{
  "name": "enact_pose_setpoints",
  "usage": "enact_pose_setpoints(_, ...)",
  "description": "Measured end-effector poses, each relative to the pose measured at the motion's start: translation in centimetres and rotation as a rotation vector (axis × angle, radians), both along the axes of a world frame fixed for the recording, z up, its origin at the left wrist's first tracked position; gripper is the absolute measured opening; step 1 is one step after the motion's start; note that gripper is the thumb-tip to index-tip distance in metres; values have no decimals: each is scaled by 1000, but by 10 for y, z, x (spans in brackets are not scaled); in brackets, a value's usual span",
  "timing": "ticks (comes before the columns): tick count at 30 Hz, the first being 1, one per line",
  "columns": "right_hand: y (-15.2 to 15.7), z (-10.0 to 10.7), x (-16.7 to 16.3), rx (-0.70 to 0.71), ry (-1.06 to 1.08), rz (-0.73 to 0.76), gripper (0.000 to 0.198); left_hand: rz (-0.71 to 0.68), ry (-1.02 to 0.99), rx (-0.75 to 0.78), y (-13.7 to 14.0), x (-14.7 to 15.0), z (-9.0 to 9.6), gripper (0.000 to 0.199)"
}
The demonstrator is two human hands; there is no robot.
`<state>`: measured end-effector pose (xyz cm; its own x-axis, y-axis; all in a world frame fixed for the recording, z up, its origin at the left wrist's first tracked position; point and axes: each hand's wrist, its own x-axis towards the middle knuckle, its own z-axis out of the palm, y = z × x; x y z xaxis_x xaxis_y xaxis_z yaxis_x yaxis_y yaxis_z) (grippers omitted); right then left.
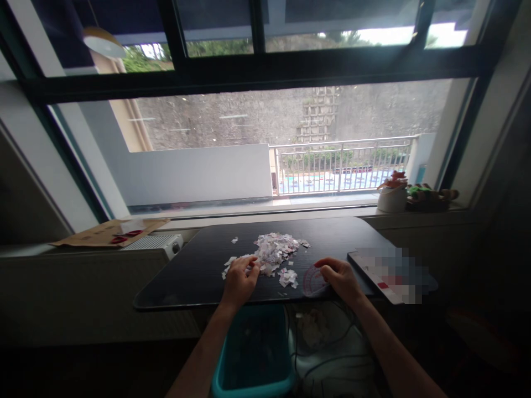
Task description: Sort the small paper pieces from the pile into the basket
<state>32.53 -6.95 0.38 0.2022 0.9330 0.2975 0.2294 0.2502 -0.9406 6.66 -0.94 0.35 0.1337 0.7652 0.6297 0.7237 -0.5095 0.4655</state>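
A heap of small torn white paper scraps (274, 249) lies on the dark table (199, 249). At its near left edge is my left hand (241, 281), fingers curled in among the scraps; what they hold, if anything, is hidden. My right hand (339, 278) rests near the table's front edge, its thumb and fingers closed at the rim of a clear plastic protractor-like piece (312, 283) with reddish markings. Between my hands sits a smaller cluster of scraps (287, 277).
Below the table's front edge stands a teal bin (219, 354), with cables beside it. A flat board (373, 276), partly blurred, lies on the right. A radiator (155, 243) with brown paper (95, 232) is on the left. A white pot (392, 200) stands on the windowsill.
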Motion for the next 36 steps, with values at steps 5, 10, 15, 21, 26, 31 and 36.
enact_pose_setpoints(5, 2, -3, 2, -5, 15, 14, 21, -4, -3, 8, 1, 0, -1, 26)
enact_pose_setpoints(10, 0, 1, 1, 37, -4, 4, 23, -6, 5, 8, 1, 0, -1, 26)
enact_pose_setpoints(15, 1, 0, -1, 44, -25, 55, 28, -7, 6, -5, 0, 0, 0, 25)
enact_pose_setpoints(21, 1, -1, 0, 15, -65, 93, 26, 1, 2, 3, -1, 1, 1, 24)
enact_pose_setpoints(26, 0, 0, 2, 38, -41, 59, 25, -3, 3, 10, 0, 0, 0, 25)
enact_pose_setpoints(31, 0, 0, 1, 8, -70, 87, 25, -2, 0, 13, 1, 0, -1, 26)
enact_pose_setpoints(36, 1, -1, 1, 17, -72, 109, 28, -1, -9, 14, 1, 0, -2, 26)
